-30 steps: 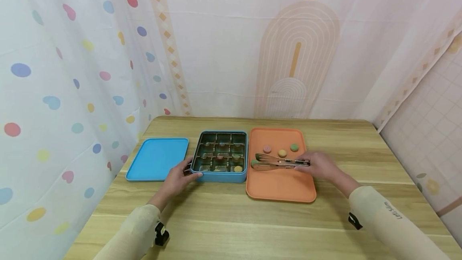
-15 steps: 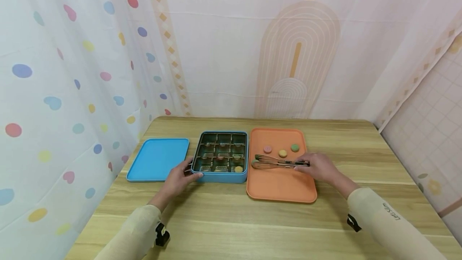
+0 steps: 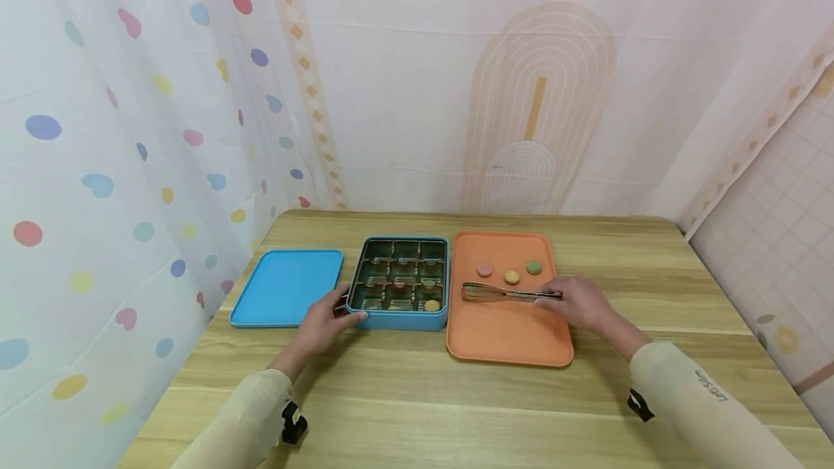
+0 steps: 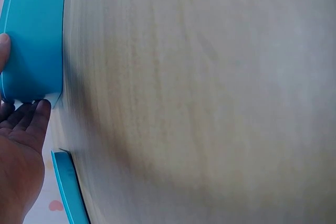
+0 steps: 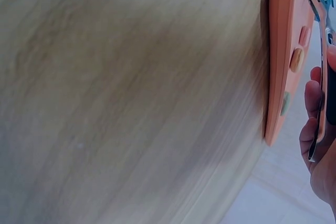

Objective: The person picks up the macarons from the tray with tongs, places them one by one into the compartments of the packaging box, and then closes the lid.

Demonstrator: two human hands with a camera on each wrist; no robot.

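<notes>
In the head view my left hand point(image 3: 323, 322) holds the front left corner of a blue box point(image 3: 407, 320). Its thumb lies on the front wall and its fingers on the left side. A clear insert point(image 3: 404, 271) divides the box into several compartments, with a yellow macaron point(image 3: 431, 305) in the front right one. My right hand point(image 3: 576, 302) grips metal tongs point(image 3: 515, 295) just over an orange tray point(image 3: 508, 342). The tong arms are close together; a hint of green shows at their tips, too small to tell clearly. Pink point(image 3: 484, 270), yellow point(image 3: 512, 277) and green point(image 3: 533, 267) macarons lie behind them.
A blue lid point(image 3: 287, 288) lies left of the box. The orange tray stands close to the box's right side. All rest on a wooden table point(image 3: 391, 396), with a patterned curtain point(image 3: 404, 93) behind its far edge.
The tong arms, spread apart at the tray's left side around a green macaron, have come together. That macaron no longer shows separately. My left hand stays on the box.
</notes>
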